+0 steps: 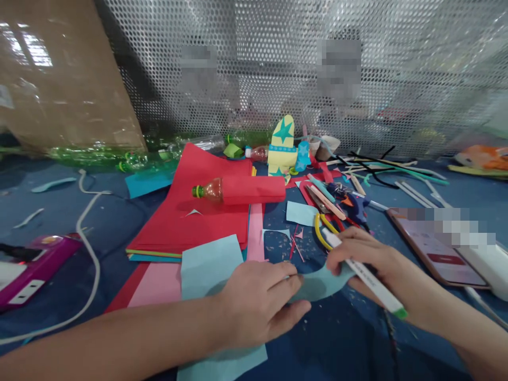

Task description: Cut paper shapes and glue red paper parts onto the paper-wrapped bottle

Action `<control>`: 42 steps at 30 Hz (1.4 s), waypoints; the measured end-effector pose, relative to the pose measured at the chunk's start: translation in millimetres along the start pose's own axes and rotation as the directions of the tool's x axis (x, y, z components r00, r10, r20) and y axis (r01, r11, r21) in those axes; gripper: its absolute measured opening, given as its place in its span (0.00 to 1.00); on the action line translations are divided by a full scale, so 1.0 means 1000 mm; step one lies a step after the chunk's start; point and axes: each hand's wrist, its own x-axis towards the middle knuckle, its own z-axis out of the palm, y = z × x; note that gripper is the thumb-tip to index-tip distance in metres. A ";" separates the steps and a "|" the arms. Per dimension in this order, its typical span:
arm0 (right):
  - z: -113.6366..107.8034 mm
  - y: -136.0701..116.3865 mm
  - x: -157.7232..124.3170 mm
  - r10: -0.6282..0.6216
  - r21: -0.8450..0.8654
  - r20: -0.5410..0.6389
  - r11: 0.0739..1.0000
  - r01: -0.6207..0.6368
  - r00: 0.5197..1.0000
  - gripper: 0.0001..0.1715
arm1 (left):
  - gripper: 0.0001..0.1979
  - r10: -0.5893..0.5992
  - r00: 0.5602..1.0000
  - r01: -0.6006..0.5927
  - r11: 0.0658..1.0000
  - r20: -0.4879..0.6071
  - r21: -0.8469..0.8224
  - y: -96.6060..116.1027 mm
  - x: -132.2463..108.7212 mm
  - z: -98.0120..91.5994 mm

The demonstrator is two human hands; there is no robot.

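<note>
Gripping a white marker (371,283) and pinching a pale-blue strip (323,284) in the right hand (367,256); touching the strip's left end with the left hand (256,299), impossible to tell whether gripping. Beyond, on red paper (170,227), a red-wrapped bottle (238,189); rightward, a phone (424,246).

You've got a purple power strip (59,259) at 8–9 o'clock, white cable (96,264) looping just beside it, cardboard (63,79) at 10, perforated metal panel (262,58) at 12, phone (434,251) lying at 3.
</note>
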 end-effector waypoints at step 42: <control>0.025 0.027 0.016 0.246 0.393 -0.088 0.899 -0.193 0.965 0.05 | 0.18 0.114 0.965 -0.099 0.992 0.236 -0.074 -0.002 -0.003 0.000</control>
